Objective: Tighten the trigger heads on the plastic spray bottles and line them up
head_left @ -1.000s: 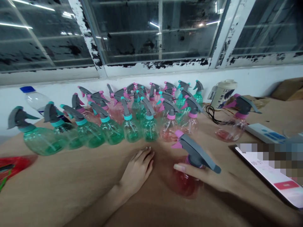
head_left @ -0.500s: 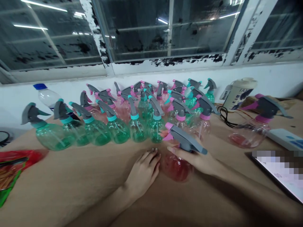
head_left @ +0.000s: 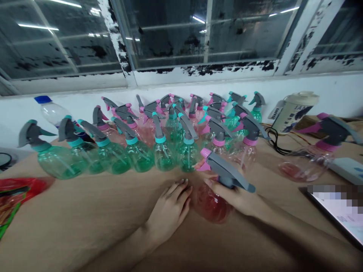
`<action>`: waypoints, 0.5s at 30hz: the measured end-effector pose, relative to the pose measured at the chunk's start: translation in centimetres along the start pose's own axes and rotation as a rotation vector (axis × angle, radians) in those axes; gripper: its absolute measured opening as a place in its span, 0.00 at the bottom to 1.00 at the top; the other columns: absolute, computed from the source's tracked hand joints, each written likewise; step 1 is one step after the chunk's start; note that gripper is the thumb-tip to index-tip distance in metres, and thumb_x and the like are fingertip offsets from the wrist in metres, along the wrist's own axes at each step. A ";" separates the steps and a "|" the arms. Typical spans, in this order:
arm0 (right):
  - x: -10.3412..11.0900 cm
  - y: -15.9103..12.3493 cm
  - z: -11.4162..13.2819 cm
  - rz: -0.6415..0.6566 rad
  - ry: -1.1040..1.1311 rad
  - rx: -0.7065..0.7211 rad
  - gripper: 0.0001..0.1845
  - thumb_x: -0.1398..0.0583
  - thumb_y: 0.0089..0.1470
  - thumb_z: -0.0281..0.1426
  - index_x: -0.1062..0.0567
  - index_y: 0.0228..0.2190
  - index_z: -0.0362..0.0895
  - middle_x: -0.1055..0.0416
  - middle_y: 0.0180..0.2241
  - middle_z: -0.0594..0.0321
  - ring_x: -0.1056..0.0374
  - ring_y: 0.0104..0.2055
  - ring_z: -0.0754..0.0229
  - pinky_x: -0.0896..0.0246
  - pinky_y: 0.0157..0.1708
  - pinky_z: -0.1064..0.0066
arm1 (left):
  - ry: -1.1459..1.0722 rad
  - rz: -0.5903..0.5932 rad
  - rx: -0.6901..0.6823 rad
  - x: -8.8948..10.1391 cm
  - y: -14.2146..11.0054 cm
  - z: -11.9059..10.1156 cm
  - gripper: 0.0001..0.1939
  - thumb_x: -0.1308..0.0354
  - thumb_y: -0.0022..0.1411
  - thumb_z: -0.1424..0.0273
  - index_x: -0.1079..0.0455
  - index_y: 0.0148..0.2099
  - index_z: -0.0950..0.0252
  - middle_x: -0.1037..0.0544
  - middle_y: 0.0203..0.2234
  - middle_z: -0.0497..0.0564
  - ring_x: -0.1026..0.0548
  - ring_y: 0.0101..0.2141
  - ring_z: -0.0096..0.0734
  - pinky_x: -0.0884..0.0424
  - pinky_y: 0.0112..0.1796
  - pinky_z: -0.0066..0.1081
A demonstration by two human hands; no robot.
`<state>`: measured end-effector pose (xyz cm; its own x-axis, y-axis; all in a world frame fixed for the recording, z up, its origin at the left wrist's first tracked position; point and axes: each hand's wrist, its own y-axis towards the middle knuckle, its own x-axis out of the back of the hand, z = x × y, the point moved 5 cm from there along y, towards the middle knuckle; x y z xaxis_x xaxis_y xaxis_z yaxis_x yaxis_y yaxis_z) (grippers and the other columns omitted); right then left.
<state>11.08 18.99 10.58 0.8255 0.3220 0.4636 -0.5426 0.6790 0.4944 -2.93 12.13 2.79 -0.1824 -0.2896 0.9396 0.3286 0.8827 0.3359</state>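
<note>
My right hand (head_left: 236, 194) is wrapped round the neck of a pink spray bottle (head_left: 213, 206), just under its grey and pink trigger head. The bottle's clear pink body is tilted slightly and seems to rest on the wooden table (head_left: 93, 223). To its left, my left hand (head_left: 171, 207) lies palm down on the tabletop with fingers stretched out, holding nothing. Beyond both hands stands a row of green spray bottles (head_left: 141, 158) with turquoise collars. Two pink-collared spray bottles (head_left: 219, 141) continue that row on the right, and several more crowd behind.
Another pink spray bottle (head_left: 307, 162) stands apart at the right, near a tablet-like screen (head_left: 340, 215) and a white box (head_left: 347, 170). A coffee cup (head_left: 297, 111) and black cable (head_left: 276, 141) are behind. On the left are a red packet (head_left: 25, 189) and a blue-capped bottle (head_left: 52, 111).
The view has shifted slightly. My right hand, still round the pink spray bottle, appears a little lower and further right. My left hand stays flat on the table.
</note>
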 end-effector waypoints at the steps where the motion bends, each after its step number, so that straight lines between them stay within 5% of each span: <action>1: 0.0 0.0 0.0 -0.010 0.003 0.008 0.05 0.44 0.50 0.30 0.29 0.31 0.46 0.29 0.27 0.65 0.31 0.30 0.60 0.34 0.34 0.66 | 0.001 0.006 -0.001 0.0 0.0 0.0 0.16 0.53 0.64 0.75 0.35 0.53 0.68 0.30 0.51 0.56 0.33 0.52 0.40 0.33 0.50 0.42; 6: 0.0 0.1 0.6 -0.074 0.012 0.045 0.01 0.42 0.51 0.31 0.29 0.29 0.47 0.28 0.29 0.66 0.30 0.30 0.63 0.35 0.34 0.68 | 0.002 0.040 -0.010 0.1 0.1 -0.1 0.16 0.52 0.64 0.75 0.35 0.53 0.70 0.30 0.51 0.58 0.34 0.52 0.41 0.32 0.49 0.41; 15: 0.2 -1.1 1.3 0.032 0.080 -0.028 0.03 0.44 0.50 0.28 0.32 0.26 0.47 0.30 0.25 0.67 0.32 0.28 0.62 0.35 0.30 0.69 | 0.000 0.021 0.000 0.3 0.0 -0.1 0.16 0.54 0.65 0.74 0.34 0.53 0.69 0.29 0.50 0.58 0.33 0.52 0.41 0.32 0.49 0.41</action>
<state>11.68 17.43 11.11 0.8181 0.3947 0.4182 -0.5653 0.6853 0.4592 -2.85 12.05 3.05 -0.1758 -0.2707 0.9465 0.3326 0.8886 0.3159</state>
